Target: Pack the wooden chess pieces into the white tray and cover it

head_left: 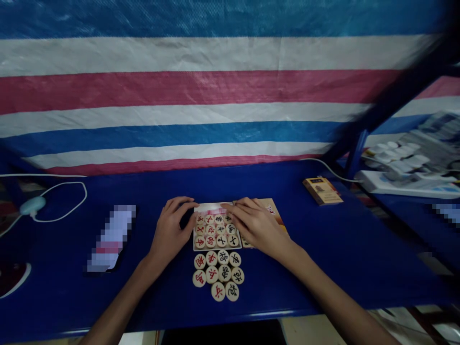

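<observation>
A white box tray [196, 248] holds rows of round Chinese chess pieces [210, 230] with red and black characters. My left hand [171, 229] is at its left side, thumb and fingers apart, fingertips by the upper left edge. From the other side my right hand [257, 227] reaches over the upper right corner, fingers stretched out over the edge and the nearest pieces. Nothing is visibly gripped in either hand. Under the right hand lies a tan printed box lid [276, 211], partly hidden. More loose chess pieces [223, 273] lie in rows in front of the tray.
On the blue table [151, 306], a phone [113, 237] lies to the left, near a white cable with a light blue round device [33, 206]. A yellow-brown small box [322, 190] is at the right, before a white power strip [409, 184]. A striped sheet [201, 91] hangs behind.
</observation>
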`<action>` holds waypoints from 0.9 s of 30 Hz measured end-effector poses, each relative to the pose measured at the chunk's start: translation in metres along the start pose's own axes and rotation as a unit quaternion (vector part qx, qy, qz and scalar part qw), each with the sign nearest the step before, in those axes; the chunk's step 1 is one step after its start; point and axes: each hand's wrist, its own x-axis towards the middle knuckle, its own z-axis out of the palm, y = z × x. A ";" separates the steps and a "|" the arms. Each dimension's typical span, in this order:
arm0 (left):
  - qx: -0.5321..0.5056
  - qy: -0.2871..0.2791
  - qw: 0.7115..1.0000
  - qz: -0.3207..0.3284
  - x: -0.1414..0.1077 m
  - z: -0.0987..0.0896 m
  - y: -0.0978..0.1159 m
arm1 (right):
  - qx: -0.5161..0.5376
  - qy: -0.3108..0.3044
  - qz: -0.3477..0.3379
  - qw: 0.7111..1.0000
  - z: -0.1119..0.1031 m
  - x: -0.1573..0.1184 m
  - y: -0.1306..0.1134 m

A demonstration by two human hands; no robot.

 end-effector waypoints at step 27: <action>0.004 -0.026 0.999 -0.047 -0.121 -0.018 0.047 | 0.196 0.131 0.178 0.955 0.019 -0.109 -0.087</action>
